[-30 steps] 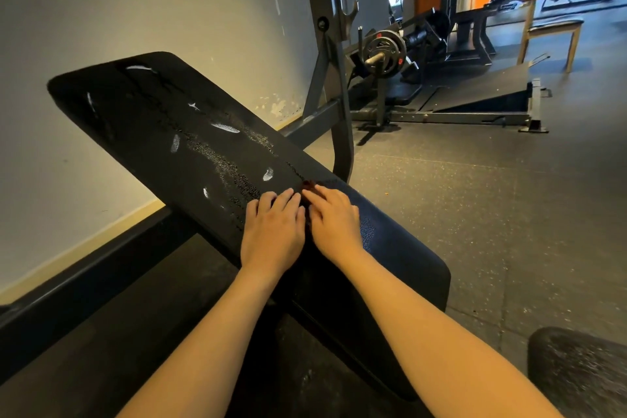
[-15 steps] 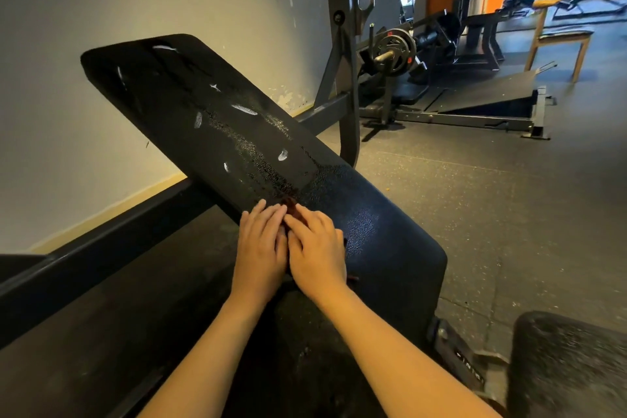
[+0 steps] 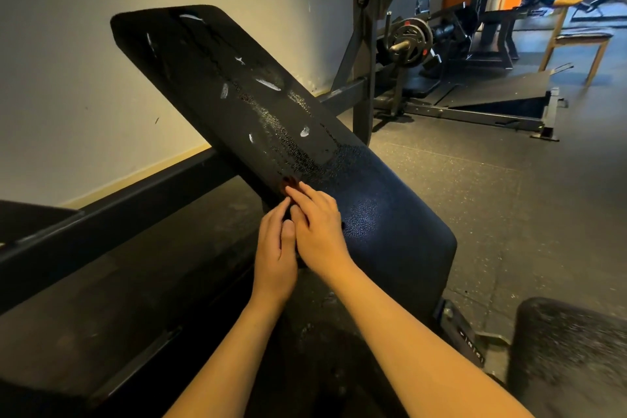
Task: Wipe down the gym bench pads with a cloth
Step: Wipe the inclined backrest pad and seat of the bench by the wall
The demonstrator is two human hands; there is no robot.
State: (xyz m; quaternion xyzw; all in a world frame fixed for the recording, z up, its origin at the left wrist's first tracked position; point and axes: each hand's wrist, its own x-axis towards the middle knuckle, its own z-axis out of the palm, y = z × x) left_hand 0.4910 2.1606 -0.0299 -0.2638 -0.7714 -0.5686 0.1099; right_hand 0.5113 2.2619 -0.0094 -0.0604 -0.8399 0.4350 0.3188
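Pressing bench pad [image 3: 237,95] w/ right hand [image 3: 319,227], left hand [image 3: 276,249] beside; rack [image 3: 364,44] behind.

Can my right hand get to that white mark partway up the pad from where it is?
Likely yes: the right hand rests flat on the pad, and only bare pad lies between it and the white mark above.

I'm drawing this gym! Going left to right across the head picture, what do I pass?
Tilted black padded bench back → grey steel rack post → round black weight plate → wooden-legged stool with dark seat.
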